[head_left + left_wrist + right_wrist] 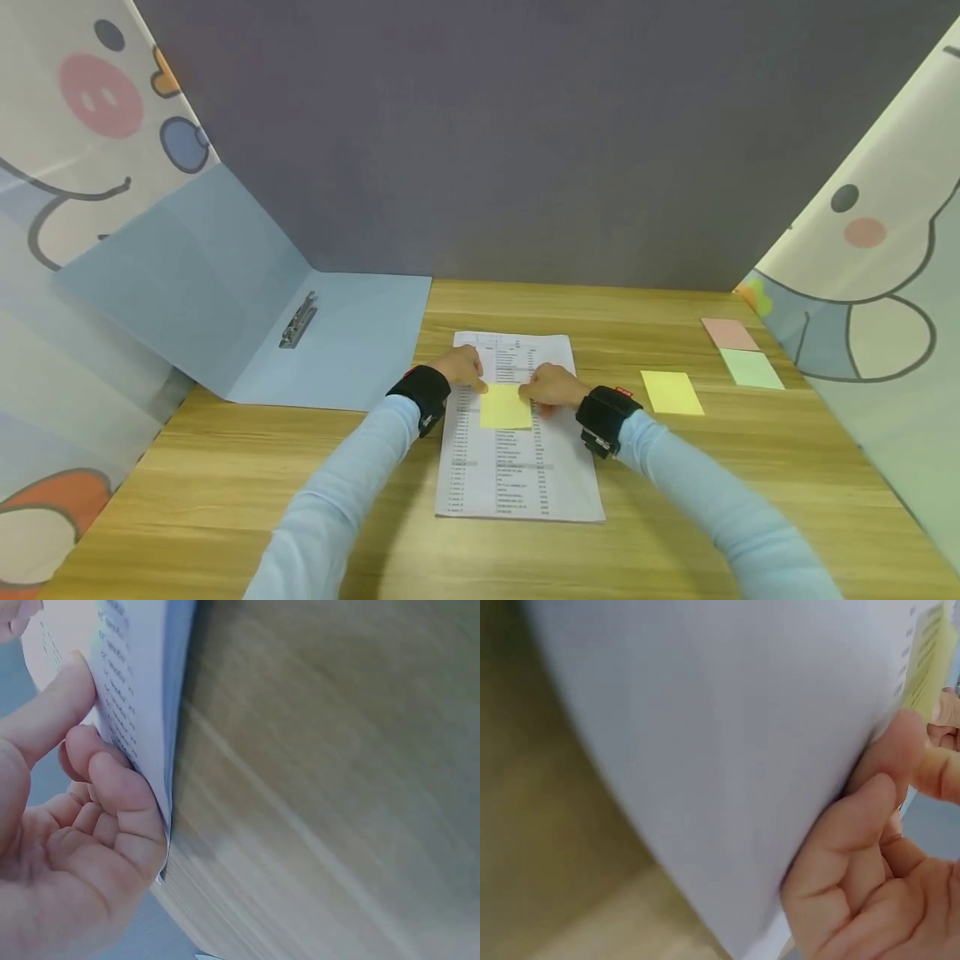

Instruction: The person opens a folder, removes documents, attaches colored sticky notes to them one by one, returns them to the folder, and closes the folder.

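A yellow sticky note lies over the upper middle of a stack of printed sheets. My left hand pinches the note's upper left corner, and my right hand pinches the upper right one. In the left wrist view, the curled lower fingers of the left hand rest against the printed page. Seen from the right wrist, the right hand has its curled fingers on the white sheet, with part of the yellow note beyond them.
To the left stands an open light blue folder with a metal clip. On the right lie another yellow note pad, a pink pad and a green pad. A grey panel closes off the wooden table's back.
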Action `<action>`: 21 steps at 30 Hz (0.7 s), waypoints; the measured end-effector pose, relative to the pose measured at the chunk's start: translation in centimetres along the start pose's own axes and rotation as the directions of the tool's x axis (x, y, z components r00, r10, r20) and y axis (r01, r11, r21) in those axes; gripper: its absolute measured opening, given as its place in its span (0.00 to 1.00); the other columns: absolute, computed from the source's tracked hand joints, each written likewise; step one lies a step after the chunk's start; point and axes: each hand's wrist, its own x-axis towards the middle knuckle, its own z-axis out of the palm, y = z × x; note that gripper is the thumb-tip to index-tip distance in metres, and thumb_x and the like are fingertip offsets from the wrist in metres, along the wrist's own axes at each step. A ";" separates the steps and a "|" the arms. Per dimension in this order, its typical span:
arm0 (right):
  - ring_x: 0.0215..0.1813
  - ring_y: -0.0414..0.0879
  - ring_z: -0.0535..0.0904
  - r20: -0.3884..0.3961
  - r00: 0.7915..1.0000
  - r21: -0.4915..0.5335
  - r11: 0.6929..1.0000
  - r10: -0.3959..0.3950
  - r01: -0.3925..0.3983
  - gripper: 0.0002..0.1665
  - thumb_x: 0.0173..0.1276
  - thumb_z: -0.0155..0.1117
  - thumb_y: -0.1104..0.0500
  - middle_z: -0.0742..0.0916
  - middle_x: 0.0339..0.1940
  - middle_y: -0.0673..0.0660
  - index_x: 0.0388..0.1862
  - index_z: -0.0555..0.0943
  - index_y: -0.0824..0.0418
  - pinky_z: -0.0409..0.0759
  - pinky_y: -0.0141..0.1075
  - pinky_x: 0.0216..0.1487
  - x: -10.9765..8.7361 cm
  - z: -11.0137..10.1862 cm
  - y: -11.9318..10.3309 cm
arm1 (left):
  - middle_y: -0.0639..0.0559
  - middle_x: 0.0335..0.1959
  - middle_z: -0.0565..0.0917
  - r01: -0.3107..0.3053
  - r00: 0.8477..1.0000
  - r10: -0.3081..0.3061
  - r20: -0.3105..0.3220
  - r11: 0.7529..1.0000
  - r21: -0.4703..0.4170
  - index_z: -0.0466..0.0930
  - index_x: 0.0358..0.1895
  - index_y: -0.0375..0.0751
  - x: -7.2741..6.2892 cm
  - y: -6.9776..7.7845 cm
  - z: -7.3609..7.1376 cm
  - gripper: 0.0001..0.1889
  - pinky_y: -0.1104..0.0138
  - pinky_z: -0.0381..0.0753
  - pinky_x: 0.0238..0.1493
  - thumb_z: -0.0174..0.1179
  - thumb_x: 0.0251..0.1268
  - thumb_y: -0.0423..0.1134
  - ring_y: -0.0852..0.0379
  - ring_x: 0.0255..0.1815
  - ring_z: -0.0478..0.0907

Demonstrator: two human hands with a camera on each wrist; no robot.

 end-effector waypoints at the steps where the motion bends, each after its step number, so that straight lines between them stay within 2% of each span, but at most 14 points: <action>1: 0.12 0.41 0.71 0.000 1.000 -0.028 1.000 0.007 -0.007 0.18 0.60 0.57 0.52 0.72 0.08 0.50 0.13 0.71 0.58 0.66 0.28 0.16 0.1 0.0 -0.1 | 0.50 0.37 0.73 -0.004 1.000 0.004 0.004 1.000 -0.009 0.76 0.37 0.36 0.0 0.0 0.0 0.13 0.65 0.72 0.41 0.67 0.50 0.38 0.54 0.35 0.68; 6: 0.12 0.42 0.72 0.010 0.998 -0.143 0.988 0.065 -0.063 0.26 0.60 0.57 0.39 0.74 0.11 0.51 0.25 0.78 0.62 0.66 0.29 0.15 1.0 0.0 -0.6 | 0.50 0.37 0.72 -0.006 1.000 0.006 0.005 1.000 -0.019 0.76 0.36 0.36 0.0 -0.1 0.0 0.13 0.66 0.71 0.41 0.67 0.50 0.38 0.55 0.36 0.68; 10: 0.13 0.43 0.73 0.013 0.995 -0.187 0.978 0.099 -0.095 0.33 0.57 0.56 0.33 0.77 0.15 0.53 0.35 0.77 0.63 0.66 0.31 0.15 1.8 0.0 -0.7 | 0.50 0.37 0.73 -0.010 1.000 0.010 -0.005 1.000 -0.009 0.76 0.37 0.37 -0.1 -0.1 -0.1 0.13 0.65 0.71 0.40 0.67 0.51 0.39 0.55 0.36 0.68; 14: 0.13 0.44 0.73 0.011 0.994 -0.206 0.973 0.112 -0.108 0.35 0.56 0.55 0.31 0.78 0.16 0.53 0.36 0.78 0.62 0.66 0.31 0.15 2.3 0.0 -0.6 | 0.50 0.37 0.74 -0.005 1.000 0.005 -0.012 1.000 -0.017 0.76 0.36 0.37 -0.2 0.0 -0.1 0.13 0.65 0.71 0.40 0.67 0.50 0.39 0.54 0.36 0.69; 21: 0.13 0.43 0.72 0.008 0.991 -0.161 0.978 0.133 -0.130 0.34 0.53 0.60 0.32 0.74 0.14 0.51 0.35 0.78 0.63 0.66 0.30 0.14 2.6 0.0 -0.2 | 0.51 0.35 0.73 0.008 1.000 -0.008 -0.015 1.000 -0.017 0.75 0.34 0.38 -0.1 -0.1 0.1 0.13 0.65 0.70 0.38 0.68 0.50 0.39 0.54 0.35 0.69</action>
